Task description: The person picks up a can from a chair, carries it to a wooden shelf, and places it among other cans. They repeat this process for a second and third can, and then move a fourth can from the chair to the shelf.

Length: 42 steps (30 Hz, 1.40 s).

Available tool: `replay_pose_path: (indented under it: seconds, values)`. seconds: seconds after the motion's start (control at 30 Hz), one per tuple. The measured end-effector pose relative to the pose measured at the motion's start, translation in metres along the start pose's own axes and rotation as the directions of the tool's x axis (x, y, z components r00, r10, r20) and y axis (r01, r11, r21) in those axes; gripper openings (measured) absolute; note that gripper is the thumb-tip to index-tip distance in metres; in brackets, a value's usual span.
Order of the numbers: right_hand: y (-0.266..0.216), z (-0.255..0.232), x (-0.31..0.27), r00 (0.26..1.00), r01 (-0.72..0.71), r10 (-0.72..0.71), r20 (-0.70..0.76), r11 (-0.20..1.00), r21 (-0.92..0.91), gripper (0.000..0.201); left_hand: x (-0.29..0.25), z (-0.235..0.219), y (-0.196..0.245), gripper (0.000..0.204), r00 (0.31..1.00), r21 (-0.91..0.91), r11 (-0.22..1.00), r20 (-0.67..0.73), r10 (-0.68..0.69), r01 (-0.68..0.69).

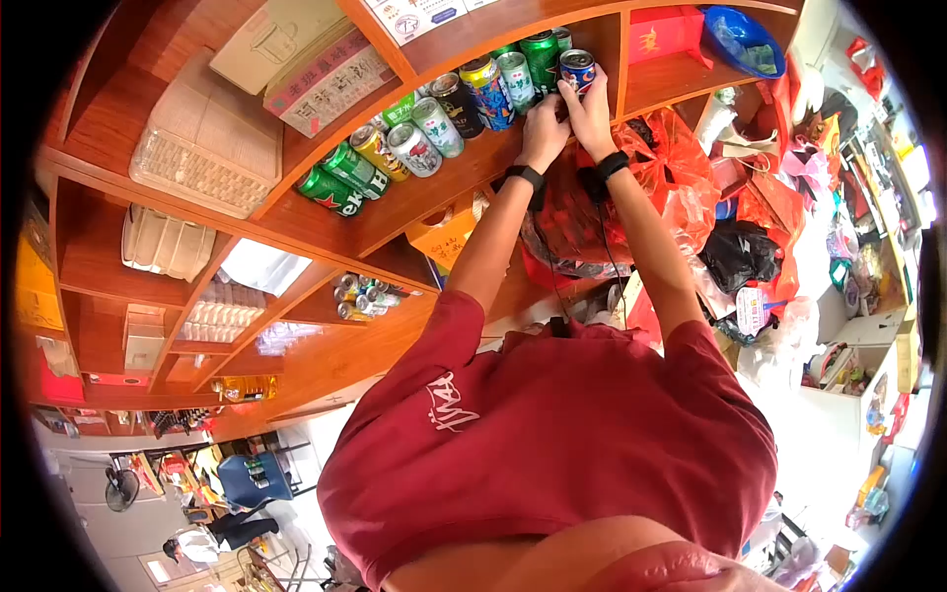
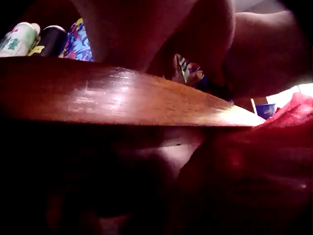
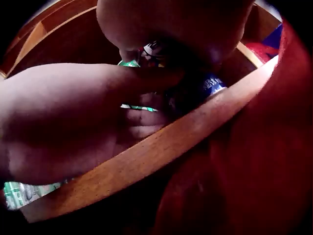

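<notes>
In the head view, the right hand (image 1: 592, 116) holds a dark blue can (image 1: 577, 67) at the right end of a shelf row, thumb and fingers around its side. Close beside it, the left hand (image 1: 545, 136) reaches over the shelf edge, its fingertips near the can's lower part; whether it grips anything is hidden. A green can (image 1: 541, 61) and a pale green-white can (image 1: 516, 81) stand just left of the hands. The right wrist view shows the blue can (image 3: 211, 84) under the right hand (image 3: 176, 27), with the left hand (image 3: 63, 117) crossing in from the left.
More cans, including a patterned one (image 1: 490, 97) and a green one (image 1: 330, 189), line the same shelf (image 1: 395, 212). An upright divider (image 1: 614, 74) stands right of the hands, with a blue bowl (image 1: 742, 41) beyond it. Red plastic bags (image 1: 681, 173) bulge below the shelf edge.
</notes>
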State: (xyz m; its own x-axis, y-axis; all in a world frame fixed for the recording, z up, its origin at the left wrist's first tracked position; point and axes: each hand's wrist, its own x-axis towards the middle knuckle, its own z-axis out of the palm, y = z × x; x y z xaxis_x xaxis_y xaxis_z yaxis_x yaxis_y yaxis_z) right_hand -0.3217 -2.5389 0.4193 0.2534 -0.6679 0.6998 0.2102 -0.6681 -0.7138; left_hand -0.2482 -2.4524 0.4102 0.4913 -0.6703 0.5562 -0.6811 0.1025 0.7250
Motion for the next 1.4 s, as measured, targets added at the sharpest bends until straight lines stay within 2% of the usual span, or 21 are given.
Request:
replay_pose_path:
  seconds: [0.1, 0.13, 0.27, 0.47, 0.6, 0.73, 0.83, 0.9, 1.0, 1.13, 1.27, 1.4]
  values:
    - [0.006, -0.002, -0.012, 0.999, 0.032, -0.033, -0.001, 0.984, -0.177, 0.071, 0.008, 0.0, -0.003, 0.023, 1.0, 0.162, 0.986, -0.002, -0.026, 0.026]
    - [0.004, -0.004, -0.018, 0.992, -0.09, 0.111, 0.06, 0.957, -0.274, 0.068, 0.01, 0.002, -0.003, 0.021, 0.998, 0.149, 0.988, -0.051, -0.028, 0.035]
    - [0.016, 0.001, -0.021, 0.999, -0.013, 0.025, 0.032, 0.942, -0.334, 0.064, 0.013, 0.008, -0.015, 0.02, 0.989, 0.127, 0.988, -0.123, -0.076, 0.092]
    - [0.015, -0.001, -0.018, 0.999, -0.032, 0.039, 0.021, 0.963, -0.266, 0.063, 0.012, 0.007, -0.007, 0.023, 0.979, 0.155, 0.976, -0.158, -0.127, 0.152]
    - [0.0, -0.006, -0.014, 0.998, -0.051, 0.044, -0.039, 0.977, -0.208, 0.05, 0.012, 0.005, -0.008, 0.021, 0.981, 0.182, 0.977, -0.174, -0.083, 0.115]
    - [-0.006, -0.01, -0.014, 0.998, -0.052, 0.046, -0.031, 0.969, -0.24, 0.053, 0.011, 0.008, -0.016, 0.022, 0.982, 0.202, 0.975, -0.182, -0.049, 0.087]
    - [0.004, -0.004, -0.019, 0.996, -0.03, 0.018, -0.085, 0.989, -0.143, 0.054, 0.013, 0.008, -0.017, 0.023, 0.981, 0.2, 0.977, -0.19, -0.042, 0.081]
    - [-0.008, -0.01, -0.024, 0.991, -0.129, 0.126, -0.035, 0.988, -0.088, 0.054, 0.012, 0.006, -0.012, 0.025, 0.98, 0.172, 0.981, -0.191, -0.06, 0.094]
    - [-0.014, -0.015, -0.029, 0.982, -0.184, 0.182, 0.054, 0.983, 0.029, 0.056, 0.012, 0.002, -0.005, 0.029, 0.98, 0.182, 0.972, -0.156, -0.122, 0.15]
    - [-0.01, -0.018, -0.04, 0.988, -0.013, 0.044, 0.147, 0.978, -0.21, 0.054, 0.012, 0.001, 0.001, 0.03, 0.973, 0.168, 0.966, -0.154, -0.172, 0.198]
    - [-0.015, -0.015, -0.041, 0.982, -0.021, 0.072, 0.174, 0.959, -0.281, 0.054, 0.011, 0.001, 0.001, 0.027, 0.974, 0.199, 0.962, -0.162, -0.158, 0.189]
    - [-0.01, -0.012, -0.039, 0.978, 0.017, 0.058, 0.202, 0.936, -0.352, 0.053, 0.008, 0.003, -0.012, 0.021, 0.981, 0.141, 0.98, -0.154, -0.117, 0.139]
